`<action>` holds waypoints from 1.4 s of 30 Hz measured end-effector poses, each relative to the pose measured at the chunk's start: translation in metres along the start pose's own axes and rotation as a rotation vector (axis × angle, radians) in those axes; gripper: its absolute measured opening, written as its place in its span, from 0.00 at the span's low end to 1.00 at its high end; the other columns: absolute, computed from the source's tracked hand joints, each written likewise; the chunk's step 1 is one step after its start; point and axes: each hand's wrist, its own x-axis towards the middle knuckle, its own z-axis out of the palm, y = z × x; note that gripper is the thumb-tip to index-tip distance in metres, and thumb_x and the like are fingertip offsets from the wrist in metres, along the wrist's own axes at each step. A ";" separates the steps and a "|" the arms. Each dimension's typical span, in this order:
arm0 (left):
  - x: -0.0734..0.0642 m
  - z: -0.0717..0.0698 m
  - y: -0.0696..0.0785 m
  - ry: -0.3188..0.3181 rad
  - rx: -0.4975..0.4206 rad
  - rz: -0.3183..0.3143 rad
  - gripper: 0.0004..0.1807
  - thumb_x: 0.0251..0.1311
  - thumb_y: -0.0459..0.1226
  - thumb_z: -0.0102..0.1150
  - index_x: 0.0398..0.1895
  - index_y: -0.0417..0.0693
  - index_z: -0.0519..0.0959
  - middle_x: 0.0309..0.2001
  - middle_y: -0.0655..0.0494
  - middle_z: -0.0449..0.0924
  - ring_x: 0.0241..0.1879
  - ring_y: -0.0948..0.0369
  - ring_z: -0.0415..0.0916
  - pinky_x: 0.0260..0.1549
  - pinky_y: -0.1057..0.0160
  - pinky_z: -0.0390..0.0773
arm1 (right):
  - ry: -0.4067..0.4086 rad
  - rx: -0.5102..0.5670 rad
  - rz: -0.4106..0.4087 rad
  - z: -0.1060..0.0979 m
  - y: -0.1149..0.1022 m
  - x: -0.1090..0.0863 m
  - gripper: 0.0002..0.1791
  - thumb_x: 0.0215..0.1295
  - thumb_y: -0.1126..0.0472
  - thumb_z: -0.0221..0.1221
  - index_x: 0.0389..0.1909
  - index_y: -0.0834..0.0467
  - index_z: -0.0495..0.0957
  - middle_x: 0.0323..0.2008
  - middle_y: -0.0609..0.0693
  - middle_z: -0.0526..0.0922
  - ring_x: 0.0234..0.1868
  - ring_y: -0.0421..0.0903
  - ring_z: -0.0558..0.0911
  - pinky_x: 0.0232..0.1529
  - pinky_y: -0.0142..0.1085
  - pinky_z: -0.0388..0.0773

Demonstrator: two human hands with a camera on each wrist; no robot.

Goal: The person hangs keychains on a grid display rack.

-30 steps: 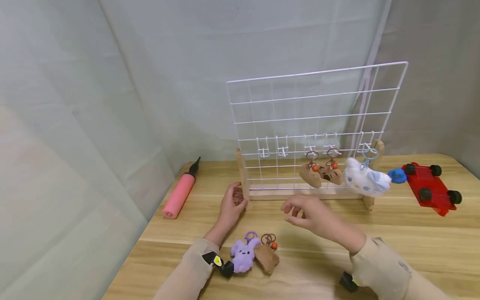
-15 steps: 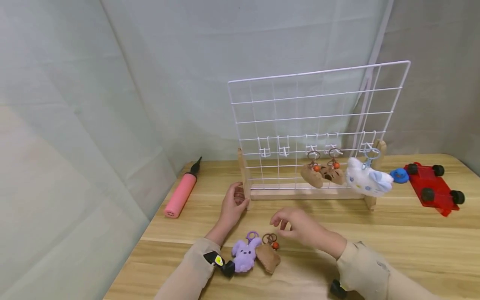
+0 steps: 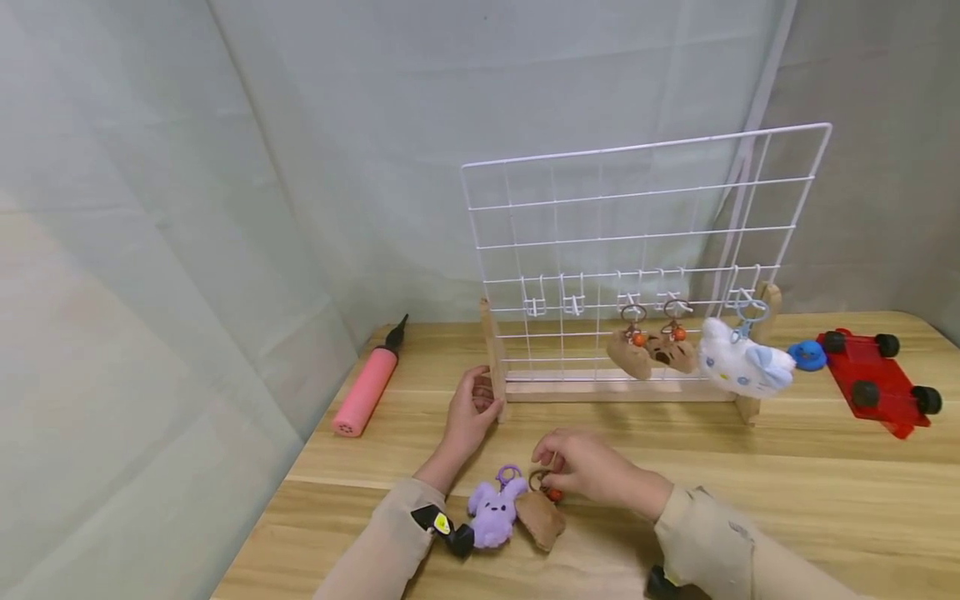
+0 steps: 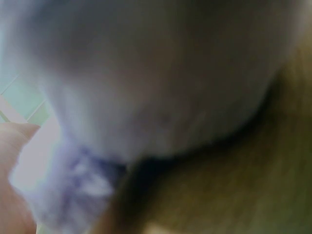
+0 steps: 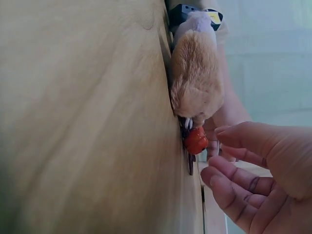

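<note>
My left hand (image 3: 471, 414) grips the wooden side post (image 3: 491, 354) of a white wire grid rack (image 3: 577, 200), its thumb in front. Over a brown plush keychain (image 3: 540, 521) hovers my right hand (image 3: 592, 471), fingers loosely bent. In the right wrist view the fingertips are beside the keychain's orange charm (image 5: 196, 140), with a gap to it and nothing pinched. A purple plush bunny keychain (image 3: 492, 517) with a purple ring lies against the brown one. Blurry plush fills most of the left wrist view, and the left hand's grip is hidden there.
Two brown plush keychains (image 3: 628, 357) and a white-and-blue plush keychain (image 3: 742, 362) hang from the rack's hooks. Two more hooks (image 3: 573, 304) at left hold nothing. A pink pump (image 3: 366, 392) lies at left; a blue duck (image 3: 807, 356) and red toy car (image 3: 873, 375) sit at right.
My right hand has come down and to the left from in front of the rack to the brown keychain's ring. The left hand keeps its hold on the post.
</note>
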 end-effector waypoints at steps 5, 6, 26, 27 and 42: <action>-0.002 -0.002 0.010 -0.004 -0.018 0.009 0.29 0.51 0.20 0.59 0.59 0.30 0.65 0.45 0.33 0.75 0.39 0.49 0.76 0.38 0.69 0.81 | -0.025 -0.026 0.014 0.004 0.002 0.003 0.10 0.53 0.65 0.67 0.37 0.57 0.80 0.32 0.46 0.81 0.32 0.37 0.80 0.35 0.26 0.77; -0.003 -0.003 0.015 -0.010 -0.022 0.005 0.29 0.51 0.19 0.59 0.59 0.29 0.65 0.45 0.32 0.74 0.39 0.48 0.76 0.38 0.68 0.81 | -0.028 -0.038 0.012 0.004 0.002 0.004 0.10 0.53 0.65 0.67 0.37 0.57 0.80 0.32 0.46 0.81 0.32 0.37 0.79 0.35 0.26 0.77; -0.001 0.000 0.001 -0.002 -0.004 -0.002 0.30 0.52 0.22 0.61 0.60 0.32 0.65 0.46 0.35 0.75 0.40 0.49 0.76 0.37 0.69 0.80 | -0.110 -0.162 -0.052 0.001 0.000 0.010 0.07 0.53 0.60 0.67 0.34 0.54 0.83 0.32 0.43 0.81 0.31 0.34 0.76 0.33 0.26 0.74; -0.001 0.000 0.001 -0.003 -0.007 0.004 0.30 0.53 0.22 0.61 0.60 0.32 0.65 0.46 0.35 0.75 0.40 0.49 0.76 0.37 0.69 0.80 | -0.113 -0.169 -0.057 0.000 0.000 0.010 0.07 0.53 0.60 0.67 0.34 0.54 0.83 0.32 0.43 0.81 0.31 0.34 0.75 0.34 0.26 0.74; -0.002 -0.002 -0.004 -0.005 -0.048 0.149 0.26 0.53 0.24 0.60 0.57 0.34 0.66 0.41 0.39 0.75 0.36 0.59 0.76 0.34 0.68 0.81 | -0.152 -0.260 -0.050 -0.004 -0.010 0.013 0.09 0.47 0.62 0.68 0.32 0.54 0.82 0.27 0.42 0.77 0.29 0.33 0.72 0.33 0.25 0.72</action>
